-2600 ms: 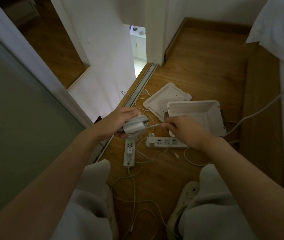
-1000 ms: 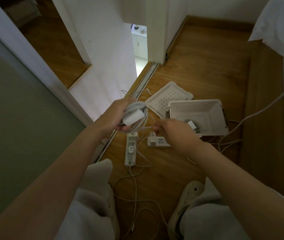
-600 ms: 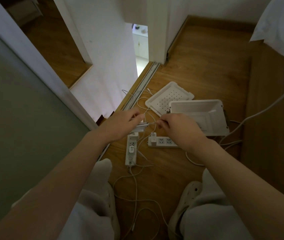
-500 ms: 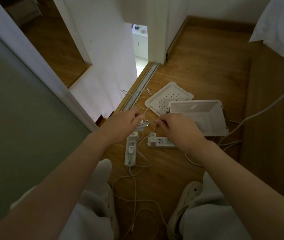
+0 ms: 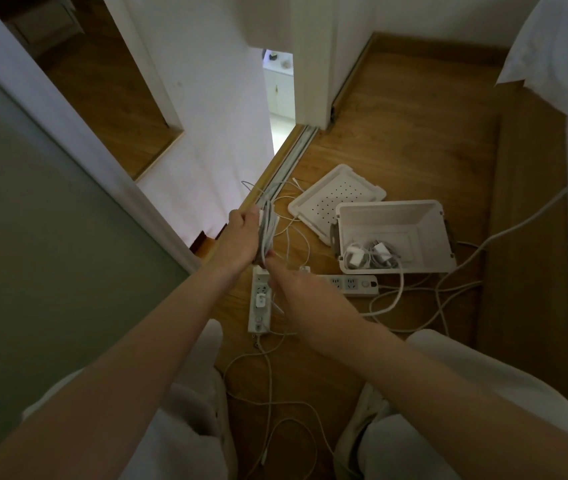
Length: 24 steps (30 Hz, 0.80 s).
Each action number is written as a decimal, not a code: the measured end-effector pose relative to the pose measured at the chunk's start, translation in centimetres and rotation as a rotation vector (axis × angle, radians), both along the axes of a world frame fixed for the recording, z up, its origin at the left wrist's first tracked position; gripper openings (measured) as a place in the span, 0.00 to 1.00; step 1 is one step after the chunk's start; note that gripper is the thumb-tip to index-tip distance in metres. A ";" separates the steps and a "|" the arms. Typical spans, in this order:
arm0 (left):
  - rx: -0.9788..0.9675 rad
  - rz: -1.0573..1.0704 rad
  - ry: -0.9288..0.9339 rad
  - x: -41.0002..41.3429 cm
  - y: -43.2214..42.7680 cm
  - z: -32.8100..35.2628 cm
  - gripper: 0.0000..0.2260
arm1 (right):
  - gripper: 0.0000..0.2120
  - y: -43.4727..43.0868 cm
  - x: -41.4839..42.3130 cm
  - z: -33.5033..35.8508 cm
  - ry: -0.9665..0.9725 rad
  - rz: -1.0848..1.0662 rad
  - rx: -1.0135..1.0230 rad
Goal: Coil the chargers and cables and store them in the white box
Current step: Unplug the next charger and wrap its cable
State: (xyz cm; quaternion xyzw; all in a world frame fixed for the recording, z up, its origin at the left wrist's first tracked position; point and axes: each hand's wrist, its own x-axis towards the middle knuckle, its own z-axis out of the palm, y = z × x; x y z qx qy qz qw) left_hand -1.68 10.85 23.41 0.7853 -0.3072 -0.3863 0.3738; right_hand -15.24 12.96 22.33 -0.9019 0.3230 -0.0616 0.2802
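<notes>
My left hand (image 5: 242,237) grips a white charger with its cable wound into a coil (image 5: 267,230), held upright above the floor. Just below it, my right hand (image 5: 296,289) pinches the loose end of that cable, fingertips near the coil's bottom. The white box (image 5: 428,216) sits open on the wooden floor to the right, with two coiled white chargers (image 5: 372,256) lying in its near left corner. Its perforated lid (image 5: 336,195) lies behind it. Loose white cables (image 5: 268,372) trail over the floor between my knees.
Two white power strips lie on the floor: one (image 5: 259,303) under my hands, one (image 5: 352,284) in front of the box. A thick cable (image 5: 525,216) runs right toward the bed. A sliding door track (image 5: 289,157) and a wall are on the left.
My left hand has turned the coil upright and lifted it slightly. My right hand has dropped down and toward me, carrying the cable end under the coil, uncovering the box.
</notes>
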 end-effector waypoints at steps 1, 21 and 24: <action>0.004 0.037 0.097 -0.1 -0.1 0.2 0.20 | 0.25 0.0 0.0 -0.2 0.007 0.007 -0.008; -0.169 0.247 0.843 4.4 1.0 2.3 0.19 | 0.11 -6.2 -4.4 0.2 -0.031 -0.032 0.154; -0.172 0.285 0.804 5.8 1.4 2.0 0.17 | 0.10 -7.2 -5.4 -0.2 -0.073 -0.126 0.124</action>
